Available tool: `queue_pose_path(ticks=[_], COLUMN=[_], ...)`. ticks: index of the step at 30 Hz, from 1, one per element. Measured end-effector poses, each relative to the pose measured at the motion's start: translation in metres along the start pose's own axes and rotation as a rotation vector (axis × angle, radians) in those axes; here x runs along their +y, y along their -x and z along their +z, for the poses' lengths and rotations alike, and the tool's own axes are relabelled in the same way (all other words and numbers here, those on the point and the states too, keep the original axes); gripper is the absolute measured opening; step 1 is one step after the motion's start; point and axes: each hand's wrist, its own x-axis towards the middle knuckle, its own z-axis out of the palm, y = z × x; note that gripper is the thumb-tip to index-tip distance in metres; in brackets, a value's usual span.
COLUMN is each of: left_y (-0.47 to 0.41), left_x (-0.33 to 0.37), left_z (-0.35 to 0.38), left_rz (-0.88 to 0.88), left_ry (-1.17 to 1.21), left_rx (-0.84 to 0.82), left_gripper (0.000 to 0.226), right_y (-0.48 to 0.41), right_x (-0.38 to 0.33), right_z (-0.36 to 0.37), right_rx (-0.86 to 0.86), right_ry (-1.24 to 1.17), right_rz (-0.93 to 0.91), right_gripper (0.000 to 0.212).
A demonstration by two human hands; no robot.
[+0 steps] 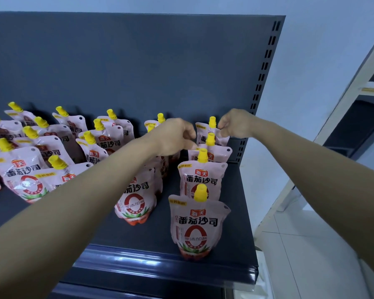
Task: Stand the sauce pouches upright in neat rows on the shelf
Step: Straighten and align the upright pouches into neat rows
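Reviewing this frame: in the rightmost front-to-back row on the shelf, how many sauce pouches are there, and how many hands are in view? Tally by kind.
Upright sauce pouches in that row: 4
Hands, left hand and right hand: 2
Total: 6

The sauce pouches (200,225) look like soft plastic film, pretty glossy with light glare on the print, and each has a smooth yellow plastic cap (200,192). The shelf (235,214) is dark painted metal, mostly matt, though its front lip (160,261) shines a bit. The back panel (138,61) is the same matt metal. The floor tiles (307,255) are probably glazed, hard to say from here.
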Motion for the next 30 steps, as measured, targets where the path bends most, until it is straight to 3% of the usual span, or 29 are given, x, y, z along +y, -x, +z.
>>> queue_pose_path(ticks=[4, 6, 8, 13, 16, 19, 21, 27, 30], left_y=[-0.019, -0.026, -0.027, -0.030, -0.032, -0.037, -0.042, -0.047, -0.046], left_x=[-0.003, -0.005, -0.004, -0.004, -0.002, -0.001, -0.002, -0.005, -0.004], left_z=[0.015, 0.020, 0.022, 0.025, 0.026, 0.027, 0.029, 0.033, 0.031], left_rz=[0.010, 0.012, 0.009, -0.032, -0.063, -0.108, -0.120, -0.144, -0.135], left_ry=[-0.074, -0.092, -0.095, -0.139, -0.129, -0.111, -0.094, -0.090, -0.099], left_rx=[-0.104, -0.109, -0.109, -0.123, -0.090, -0.054, -0.030, 0.023, 0.005], left_gripper=[0.011, 0.007, 0.010, 0.030, 0.045, 0.049, 0.050, 0.049, 0.049], right_y=[-0.009, -0.016, -0.020, -0.025, -0.027, -0.027, -0.026, -0.022, -0.019], right_x=[0.004, 0.009, 0.013, 0.015, 0.018, 0.020, 0.021, 0.025, 0.025], right_z=[0.008, 0.009, 0.010, 0.009, 0.008, 0.007, 0.007, 0.005, -0.001], right_rx=[0.005, 0.079, 0.129, 0.127, 0.129, 0.111, 0.097, 0.039, 0.072], right_ry=[0.047, 0.079, 0.089, 0.063, 0.076, 0.072, 0.053, 0.051, 0.021], right_rz=[0.005, 0.005, -0.017, -0.066, -0.081, -0.059, -0.053, -0.084, -0.081], right_gripper=[0.017, 0.039, 0.044, 0.009, 0.012, 0.041, 0.048, 0.009, 0.025])
